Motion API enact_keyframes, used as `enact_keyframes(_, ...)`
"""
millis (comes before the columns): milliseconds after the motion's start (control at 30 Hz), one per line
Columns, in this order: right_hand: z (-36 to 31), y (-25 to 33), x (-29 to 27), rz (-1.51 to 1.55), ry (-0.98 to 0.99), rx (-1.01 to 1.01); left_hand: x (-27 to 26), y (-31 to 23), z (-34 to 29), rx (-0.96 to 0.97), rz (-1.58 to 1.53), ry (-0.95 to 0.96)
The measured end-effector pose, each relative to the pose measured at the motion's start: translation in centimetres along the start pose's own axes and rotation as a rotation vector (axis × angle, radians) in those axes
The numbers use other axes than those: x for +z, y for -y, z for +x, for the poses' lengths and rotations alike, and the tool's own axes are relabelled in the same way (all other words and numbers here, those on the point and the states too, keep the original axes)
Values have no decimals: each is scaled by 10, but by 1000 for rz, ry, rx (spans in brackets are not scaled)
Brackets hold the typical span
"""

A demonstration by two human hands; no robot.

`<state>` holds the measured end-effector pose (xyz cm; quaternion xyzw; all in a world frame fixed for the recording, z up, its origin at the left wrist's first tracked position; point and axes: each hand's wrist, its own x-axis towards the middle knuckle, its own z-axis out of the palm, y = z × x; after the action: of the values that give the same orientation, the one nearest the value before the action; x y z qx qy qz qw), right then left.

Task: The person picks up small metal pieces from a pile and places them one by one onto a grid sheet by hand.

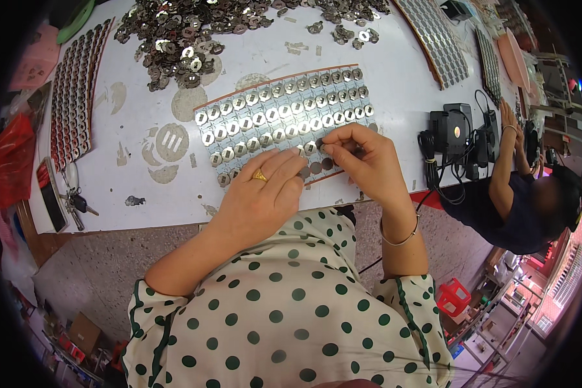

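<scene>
A flat board (265,118) with a brown edge lies in front of me, covered with rows of small round metal pieces with dark centres. My left hand (260,194), a gold ring on one finger, rests over its lower edge with fingers stretched flat across the bottom rows; its thumb is mostly hidden. Thumb and forefinger of my right hand (363,158) are closed in a pinch at the lower right of the board. Between those fingertips shows a small grey metal disc (320,143). Several plain grey discs (315,168) sit in the bottom row between my hands.
Loose metal pieces (181,45) are heaped at the back. Filled boards stand at left (77,97) and back right (436,45). Black adapters with cables (451,132) lie at right, keys (77,202) at front left. Another person (511,194) works at the table's right.
</scene>
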<state>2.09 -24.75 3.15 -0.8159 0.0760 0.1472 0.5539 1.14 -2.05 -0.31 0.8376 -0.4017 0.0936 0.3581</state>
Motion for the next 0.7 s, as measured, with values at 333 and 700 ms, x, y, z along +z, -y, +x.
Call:
enact_keyframes(333, 1, 1, 12, -180, -126, -271, 5, -8, 4, -28, 151, 28)
enact_keyframes(700, -2, -6, 12, -302, -90, -356, 3, -9, 5, -46, 96, 11)
